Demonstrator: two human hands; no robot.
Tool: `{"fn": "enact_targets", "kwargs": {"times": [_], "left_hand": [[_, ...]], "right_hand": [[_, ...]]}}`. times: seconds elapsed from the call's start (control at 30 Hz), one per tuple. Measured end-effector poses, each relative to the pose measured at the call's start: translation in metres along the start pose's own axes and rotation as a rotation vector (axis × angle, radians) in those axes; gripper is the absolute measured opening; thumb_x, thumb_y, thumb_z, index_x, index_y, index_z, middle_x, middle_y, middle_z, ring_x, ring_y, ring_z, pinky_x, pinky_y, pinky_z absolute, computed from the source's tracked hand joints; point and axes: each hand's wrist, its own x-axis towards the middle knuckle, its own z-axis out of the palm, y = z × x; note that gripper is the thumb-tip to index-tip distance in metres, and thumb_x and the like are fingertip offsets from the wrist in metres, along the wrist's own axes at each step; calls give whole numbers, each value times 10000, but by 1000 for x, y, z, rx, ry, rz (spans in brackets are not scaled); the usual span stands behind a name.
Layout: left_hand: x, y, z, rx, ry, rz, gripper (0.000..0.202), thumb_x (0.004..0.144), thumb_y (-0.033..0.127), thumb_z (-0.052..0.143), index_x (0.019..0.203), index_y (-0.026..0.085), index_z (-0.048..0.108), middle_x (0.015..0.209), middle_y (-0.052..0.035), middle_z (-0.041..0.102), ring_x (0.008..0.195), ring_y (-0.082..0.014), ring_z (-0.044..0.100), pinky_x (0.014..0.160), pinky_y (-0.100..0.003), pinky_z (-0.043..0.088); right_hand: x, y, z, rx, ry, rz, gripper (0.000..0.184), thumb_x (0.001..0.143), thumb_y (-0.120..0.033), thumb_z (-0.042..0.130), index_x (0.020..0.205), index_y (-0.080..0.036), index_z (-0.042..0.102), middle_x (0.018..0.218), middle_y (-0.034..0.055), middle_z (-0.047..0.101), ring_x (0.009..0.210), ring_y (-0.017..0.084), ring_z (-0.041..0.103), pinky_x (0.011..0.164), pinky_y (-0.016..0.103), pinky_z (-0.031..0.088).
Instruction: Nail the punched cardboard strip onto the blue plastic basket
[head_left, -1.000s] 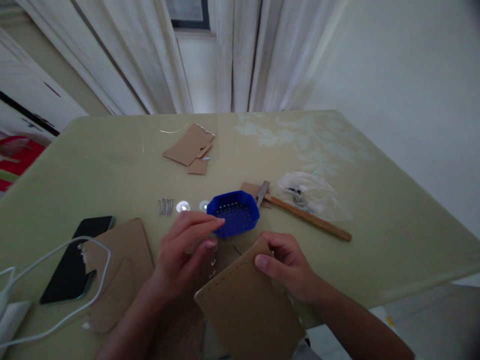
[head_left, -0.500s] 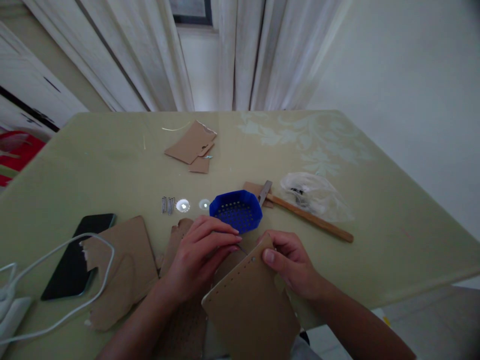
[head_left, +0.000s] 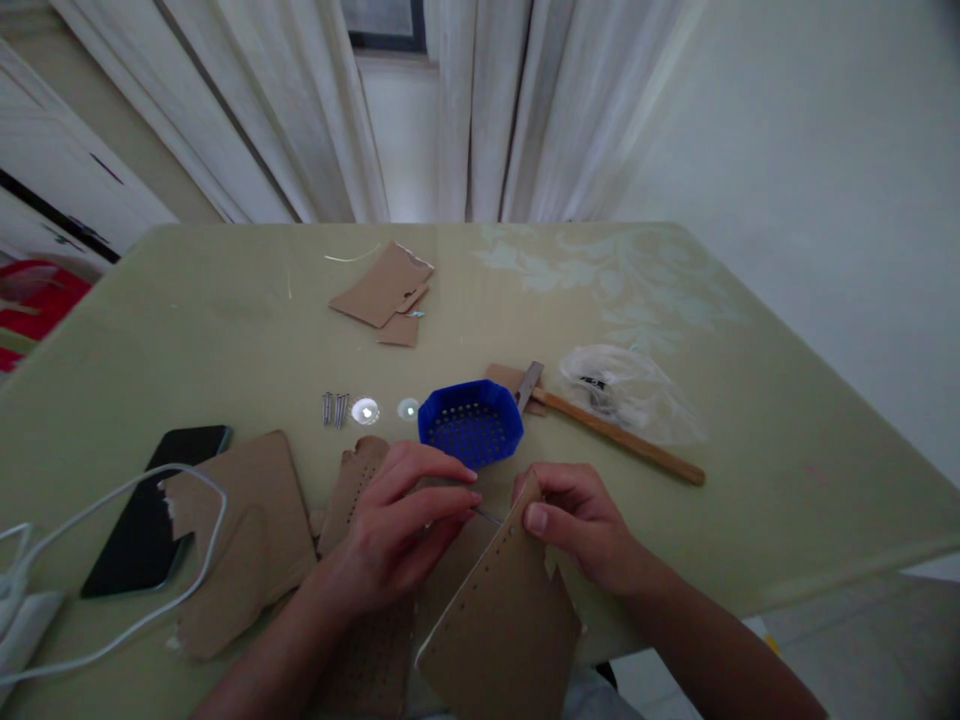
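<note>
My right hand grips the top corner of a brown cardboard sheet with a row of small holes along its edge, holding it tilted up off the table. My left hand pinches a thin metal nail between its fingertips, the tip pointing at the sheet's holed edge. Just beyond both hands sits a small blue perforated basket.
Several loose nails and two small round discs lie left of the basket. A wooden-handled hammer and a clear plastic bag lie right. Torn cardboard, a dark phone, a white cable sit left; cardboard scraps farther back.
My left hand came back from the blue basket toward me and now pinches a nail at the sheet's edge. My right hand tilted the cardboard sheet more upright.
</note>
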Motion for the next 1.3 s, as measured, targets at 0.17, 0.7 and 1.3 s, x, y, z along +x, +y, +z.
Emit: {"fn": "enact_targets", "kwargs": {"times": [0.17, 0.7, 1.3], "left_hand": [[-1, 1, -1, -11, 34, 9, 215, 1025, 90, 670, 1183, 211, 751, 1189, -104, 728, 1058, -213, 686, 907, -352, 597], [7, -5, -19, -134, 99, -141, 237, 1099, 245, 675, 1295, 283, 803, 1075, -65, 815, 983, -208, 743, 867, -355, 601], [7, 28, -18, 81, 89, 85, 181, 1075, 167, 681, 1190, 255, 790, 1041, -19, 854, 959, -201, 766, 869, -362, 626]], "right_hand": [[2, -3, -2, -16, -13, 29, 379, 963, -506, 827, 794, -176, 750, 672, -12, 589, 577, 111, 480, 540, 217, 435], [2, 3, 6, -156, 59, 59, 451, 987, -552, 786, 766, -184, 652, 654, -44, 500, 569, 94, 407, 500, 212, 319], [7, 8, 3, -295, 227, -160, 419, 993, -524, 781, 769, -183, 683, 647, -33, 567, 545, 100, 456, 486, 220, 354]]}}
